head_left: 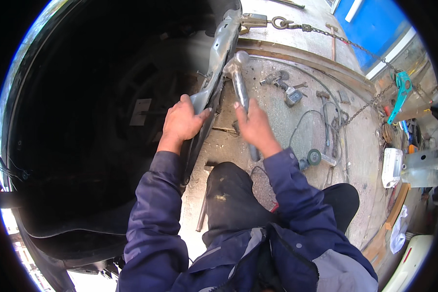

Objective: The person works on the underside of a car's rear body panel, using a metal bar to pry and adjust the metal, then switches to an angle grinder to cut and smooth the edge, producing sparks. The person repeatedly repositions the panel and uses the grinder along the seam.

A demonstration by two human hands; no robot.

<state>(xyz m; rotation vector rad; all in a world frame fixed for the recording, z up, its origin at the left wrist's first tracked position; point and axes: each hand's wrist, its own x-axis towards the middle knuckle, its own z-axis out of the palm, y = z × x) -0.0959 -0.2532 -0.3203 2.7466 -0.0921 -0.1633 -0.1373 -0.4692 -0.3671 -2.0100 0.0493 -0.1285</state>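
Observation:
My right hand (256, 127) is wrapped round the metal handle of a hammer (241, 90). The hammer's rounded head is up beside the grey sheet-metal sill (225, 41) of a dark car body; whether they touch I cannot tell. On the sill's bent edge rests my left hand (181, 121), thumb on the near side and fingers curled over the metal. A pulling clamp (254, 20) grips the far end of the sill. From it a ring and chain (321, 33) run off to the right.
The dark car interior (82, 121) fills the left. On the concrete floor lie a cordless tool (284, 88), another hammer (324, 104), an angle grinder (312, 158) and cables. A teal ratchet lever (400, 96) hangs in the chain at right, near a white container (392, 168).

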